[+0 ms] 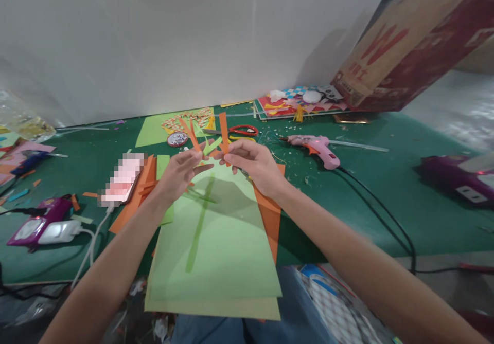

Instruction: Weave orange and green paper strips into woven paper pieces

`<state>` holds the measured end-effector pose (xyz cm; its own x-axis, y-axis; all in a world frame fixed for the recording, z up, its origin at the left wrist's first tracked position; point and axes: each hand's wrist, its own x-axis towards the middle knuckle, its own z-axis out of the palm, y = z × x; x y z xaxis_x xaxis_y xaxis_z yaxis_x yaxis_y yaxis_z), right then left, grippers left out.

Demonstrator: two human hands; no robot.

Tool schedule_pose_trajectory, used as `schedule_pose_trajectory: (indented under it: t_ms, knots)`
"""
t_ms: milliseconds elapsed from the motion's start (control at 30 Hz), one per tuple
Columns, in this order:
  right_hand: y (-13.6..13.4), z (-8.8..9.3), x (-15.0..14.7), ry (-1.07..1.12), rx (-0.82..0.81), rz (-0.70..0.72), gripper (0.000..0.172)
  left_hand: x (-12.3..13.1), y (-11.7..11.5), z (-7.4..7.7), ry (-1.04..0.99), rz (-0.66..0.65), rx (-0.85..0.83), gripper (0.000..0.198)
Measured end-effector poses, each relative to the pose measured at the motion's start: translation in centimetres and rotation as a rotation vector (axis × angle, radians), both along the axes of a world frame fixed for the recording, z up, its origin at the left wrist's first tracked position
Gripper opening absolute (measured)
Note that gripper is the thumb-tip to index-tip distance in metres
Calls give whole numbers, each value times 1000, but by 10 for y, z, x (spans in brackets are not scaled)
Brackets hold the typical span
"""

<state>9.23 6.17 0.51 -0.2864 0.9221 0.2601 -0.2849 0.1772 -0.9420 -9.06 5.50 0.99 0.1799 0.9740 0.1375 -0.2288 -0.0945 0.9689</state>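
Observation:
Both hands are raised close together above a stack of light green paper sheets (pixel 227 251). My left hand (pixel 179 172) pinches orange paper strips (pixel 192 134) between thumb and fingers. A crossing piece of bright green paper strip (pixel 211 146) shows between the two hands. In my right hand (pixel 252 164), thumb and forefinger are closed on an upright orange paper strip (pixel 224 130). Whether the strips are joined to one another is hidden by the fingers. Orange paper (pixel 270 215) sticks out from under the green stack on the right.
Red-handled scissors (pixel 244 130) lie behind the hands, near a small round dish (pixel 177 139). A pink glue gun (pixel 316 146) with a trailing cord lies to the right. A phone (pixel 123 179) and purple power strip (pixel 46 220) are left. A paper bag (pixel 401 40) stands at back right.

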Motion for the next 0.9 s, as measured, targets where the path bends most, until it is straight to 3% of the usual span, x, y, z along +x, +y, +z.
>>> schedule_pose_trajectory:
  t_ms: [167,400,633,767,900]
  knots:
    - [0,-3,-3,-117,49,33,13,3,-4,2,60,-8,-11,24]
    - [5,-7,-4,-79,-91,-4,16,4,-2,-1,105,48,63,26]
    - [3,0,-3,-127,-172,21,11,3,0,-6,437,92,190,25]
    - [4,-3,-2,-105,-215,7,10,6,-3,-1,408,176,150,27]
    - [7,-8,-1,-101,-230,64,19,11,-5,4,387,192,99,32]
